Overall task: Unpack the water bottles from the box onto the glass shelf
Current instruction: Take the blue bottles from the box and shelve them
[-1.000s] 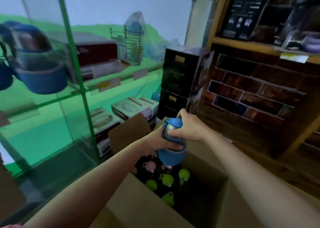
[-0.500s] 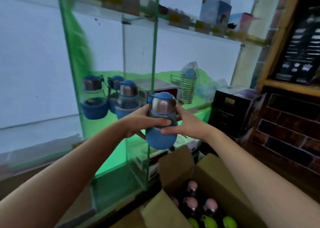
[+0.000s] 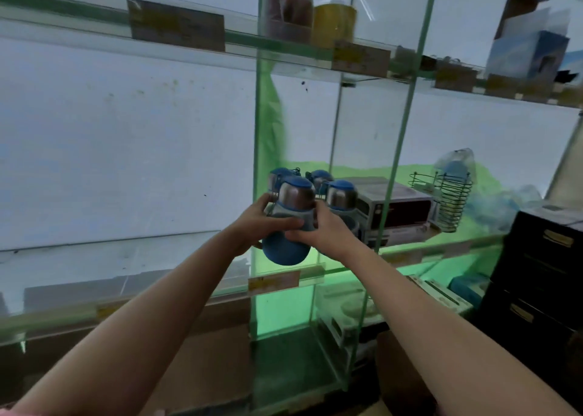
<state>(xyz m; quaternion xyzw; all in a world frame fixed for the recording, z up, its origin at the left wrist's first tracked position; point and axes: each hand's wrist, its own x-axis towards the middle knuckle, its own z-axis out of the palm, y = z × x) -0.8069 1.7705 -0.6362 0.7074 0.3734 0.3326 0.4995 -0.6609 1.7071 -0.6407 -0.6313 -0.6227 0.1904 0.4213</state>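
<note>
A blue water bottle point(image 3: 288, 223) with a steel collar and blue cap is held upright in both hands, just above the front edge of the glass shelf point(image 3: 318, 272). My left hand point(image 3: 262, 223) wraps its left side. My right hand point(image 3: 321, 229) grips its right side. Behind it on the shelf stand three similar blue bottles point(image 3: 340, 194), partly hidden by the held one. Only a corner of the cardboard box point(image 3: 397, 384) shows at the bottom right.
Green glass uprights point(image 3: 263, 131) divide the shelving. A boxed appliance point(image 3: 394, 210) and a wire basket point(image 3: 448, 201) stand right of the bottles. Black boxes point(image 3: 542, 273) are stacked at the far right. An upper shelf point(image 3: 284, 44) carries jars and price tags.
Both hands lifted the blue bottle out of the box and carried it up and forward to the shelf edge beside the other bottles. My view rose, so the box left the frame.
</note>
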